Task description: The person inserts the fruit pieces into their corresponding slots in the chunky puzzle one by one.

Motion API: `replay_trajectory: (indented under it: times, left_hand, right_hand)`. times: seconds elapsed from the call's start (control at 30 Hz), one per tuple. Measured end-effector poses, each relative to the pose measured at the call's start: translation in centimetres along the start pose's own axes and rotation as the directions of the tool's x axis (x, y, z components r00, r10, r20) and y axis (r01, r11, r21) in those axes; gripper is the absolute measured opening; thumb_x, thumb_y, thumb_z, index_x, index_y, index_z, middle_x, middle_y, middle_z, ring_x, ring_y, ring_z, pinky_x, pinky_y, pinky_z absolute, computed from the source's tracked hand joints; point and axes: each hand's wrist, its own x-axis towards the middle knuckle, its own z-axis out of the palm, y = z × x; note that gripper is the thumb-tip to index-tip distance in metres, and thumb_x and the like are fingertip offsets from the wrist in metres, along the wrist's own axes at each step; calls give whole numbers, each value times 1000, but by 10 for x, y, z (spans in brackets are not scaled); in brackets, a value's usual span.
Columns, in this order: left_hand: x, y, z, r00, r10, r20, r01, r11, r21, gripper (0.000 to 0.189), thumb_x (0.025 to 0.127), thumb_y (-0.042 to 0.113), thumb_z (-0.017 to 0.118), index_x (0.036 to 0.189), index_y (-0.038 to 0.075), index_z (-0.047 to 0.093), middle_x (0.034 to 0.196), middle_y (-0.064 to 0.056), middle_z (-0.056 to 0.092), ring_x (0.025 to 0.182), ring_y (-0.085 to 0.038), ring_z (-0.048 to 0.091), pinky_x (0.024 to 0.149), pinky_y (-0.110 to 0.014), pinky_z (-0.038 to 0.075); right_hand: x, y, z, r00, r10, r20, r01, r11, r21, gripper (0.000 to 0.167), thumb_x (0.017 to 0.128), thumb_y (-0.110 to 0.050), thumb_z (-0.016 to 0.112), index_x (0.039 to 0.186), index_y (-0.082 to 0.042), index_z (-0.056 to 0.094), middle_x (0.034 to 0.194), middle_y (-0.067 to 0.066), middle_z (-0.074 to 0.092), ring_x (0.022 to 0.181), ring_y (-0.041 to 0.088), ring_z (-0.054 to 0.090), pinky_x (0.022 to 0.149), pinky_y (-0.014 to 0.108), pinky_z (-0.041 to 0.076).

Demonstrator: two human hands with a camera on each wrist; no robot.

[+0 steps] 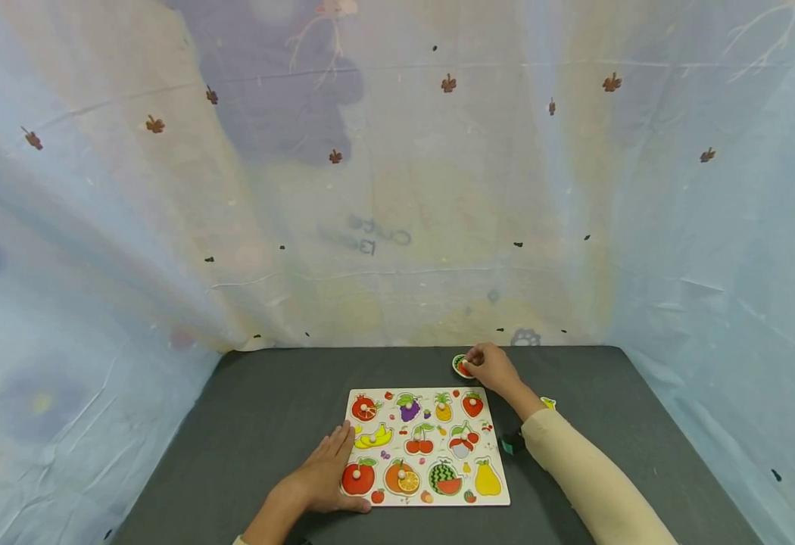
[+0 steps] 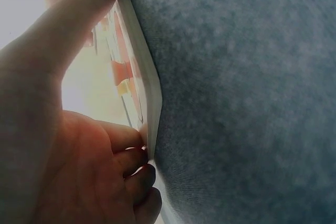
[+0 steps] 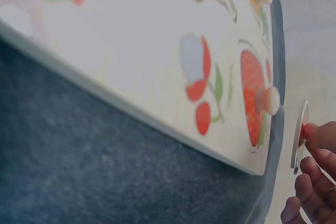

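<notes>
A white wooden fruit puzzle board (image 1: 431,458) lies flat on the dark table, with knobbed fruit pieces set in it. My left hand (image 1: 325,469) rests at its near left corner, fingers along the left edge and thumb by the front edge. Just past the board's far right side, my right hand (image 1: 495,369) pinches a watermelon puzzle piece (image 1: 461,366), green and red with a pale rim. The right wrist view shows this piece (image 3: 300,137) edge-on, with thumb and fingertips at its face. A strawberry piece (image 3: 253,98) with a wooden knob sits near the board's corner.
A yellow piece (image 1: 548,403) lies on the table, partly hidden by the right sleeve (image 1: 588,469). The grey tabletop (image 1: 268,409) extends left of the board. A patterned curtain (image 1: 397,197) hangs behind the table and along both sides.
</notes>
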Motion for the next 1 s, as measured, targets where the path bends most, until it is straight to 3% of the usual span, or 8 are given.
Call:
replay_trajectory:
  times: [0.57, 1.0]
  left_hand:
    - [2, -1, 1, 1000, -18, 7, 19, 1000, -13, 136, 76, 61, 93, 168, -7, 19, 177, -24, 16, 164, -41, 17, 132, -59, 17]
    - [-1, 1, -1, 1000, -7, 4, 7, 1000, -17, 132, 77, 59, 93, 167, -8, 22, 176, -25, 18, 163, -43, 18, 131, -62, 18]
  right_hand:
    - [-31, -27, -6, 994, -105, 40, 106, 994, -16, 9, 101, -21, 79, 104, -15, 73, 97, 0, 63, 79, 16, 55, 68, 35, 49]
    - [-55, -40, -4, 974, -219, 59, 221, 975, -27, 7, 100, -21, 80, 101, -21, 74, 95, -4, 61, 73, 11, 51, 62, 28, 47]
